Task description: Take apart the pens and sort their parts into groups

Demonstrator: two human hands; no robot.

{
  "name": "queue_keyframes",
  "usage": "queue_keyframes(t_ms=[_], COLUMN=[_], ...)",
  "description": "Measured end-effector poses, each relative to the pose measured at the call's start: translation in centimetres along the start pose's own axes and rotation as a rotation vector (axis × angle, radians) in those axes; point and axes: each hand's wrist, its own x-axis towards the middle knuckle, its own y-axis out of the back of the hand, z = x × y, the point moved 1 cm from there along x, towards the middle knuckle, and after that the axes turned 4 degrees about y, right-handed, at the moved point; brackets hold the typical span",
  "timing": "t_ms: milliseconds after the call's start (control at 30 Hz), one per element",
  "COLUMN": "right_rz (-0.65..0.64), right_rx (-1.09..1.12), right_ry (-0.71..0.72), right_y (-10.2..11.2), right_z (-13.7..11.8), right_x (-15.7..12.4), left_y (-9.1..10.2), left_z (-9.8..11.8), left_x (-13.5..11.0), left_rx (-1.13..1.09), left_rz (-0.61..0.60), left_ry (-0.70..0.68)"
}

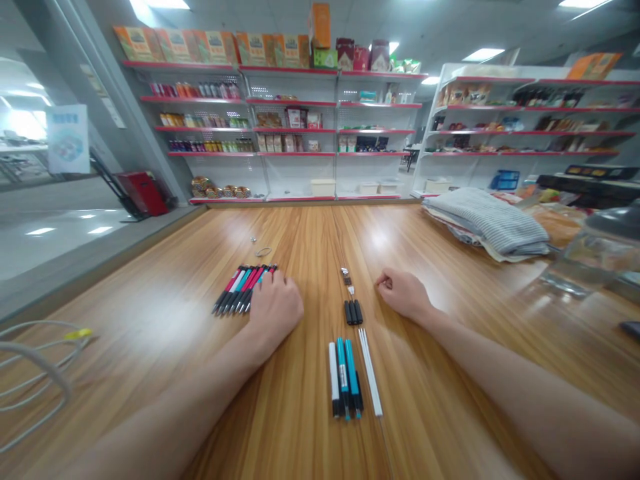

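My left hand [274, 303] rests on the wooden table [450, 373] with its fingers curled over the right end of a row of several red, teal and white pens [243, 288]. My right hand [404, 293] lies closed in a loose fist on the table, with nothing visible in it. Between my hands lie taken-apart pen parts: small springs and tips [347, 279], black grip sleeves [353, 311], three pen barrels in white and teal [344, 377], and white refill tubes [371, 370].
A small metal ring [263, 252] lies beyond the pens. Folded striped cloths [493, 223] sit at the right, a clear jar [595, 257] further right. A grey cable [35, 373] coils at the left edge. Stocked shop shelves [295, 127] stand behind the table.
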Motion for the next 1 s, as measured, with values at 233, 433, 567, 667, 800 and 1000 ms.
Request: queue_keyframes(t_ms=[233, 433, 567, 667, 800, 1000], right_rz=[-0.003, -0.006, -0.013, -0.006, 0.013, 0.016], right_rx=[0.088, 0.092, 0.093, 0.101, 0.123, 0.136], right_ry=[0.0, 0.007, 0.006, 0.012, 0.031, 0.049], right_y=[0.3, 0.4, 0.4, 0.2, 0.1, -0.2], right_z=[0.3, 0.2, 0.2, 0.3, 0.5, 0.9], right_x=[0.3, 0.2, 0.2, 0.3, 0.3, 0.4], left_y=[-1.0, -1.5, -1.7, -1.8, -1.5, -1.3], left_z=[-3.2, -3.3, -3.9, -3.8, -3.3, -3.4], left_x=[1.8, 1.8, 2.4, 2.7, 2.5, 2.3], left_rx=[0.156, 0.146, 0.145, 0.152, 0.153, 0.15], left_rz=[0.055, 0.038, -0.026, -0.081, -0.106, -0.102], left_ry=[0.191, 0.19, 0.181, 0.088, 0.012, 0.09])
